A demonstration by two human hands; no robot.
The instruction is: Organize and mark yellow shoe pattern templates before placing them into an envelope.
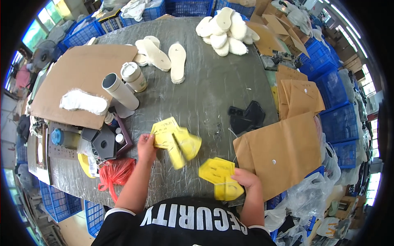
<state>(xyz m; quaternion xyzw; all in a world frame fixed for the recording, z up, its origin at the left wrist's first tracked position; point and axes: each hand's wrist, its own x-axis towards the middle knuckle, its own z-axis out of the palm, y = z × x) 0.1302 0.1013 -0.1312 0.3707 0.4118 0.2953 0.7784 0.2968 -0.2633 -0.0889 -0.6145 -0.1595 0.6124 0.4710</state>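
My left hand [146, 148] grips several yellow pattern pieces [164, 133] by their left edge; they fan out above the table [205, 98], slightly blurred at the far side. Lower and to the right, my right hand [247, 180] pinches more yellow pattern pieces [216, 170] at their right edge. Both sets carry dark markings and have angular, cut-out outlines. A narrow gap separates the two sets. Close to the right hand lies a large brown paper envelope [279, 158]. A red plastic bag [117, 174] sits left of my left forearm.
Pale insoles [177, 61] and a fluffy white insole pile [225, 30] lie farther back. A tumbler [121, 91] and a lidded cup [134, 77] stand by a cardboard sheet [82, 61]. Black pieces [247, 116] lie right of centre; blue crates [332, 90] line the right.
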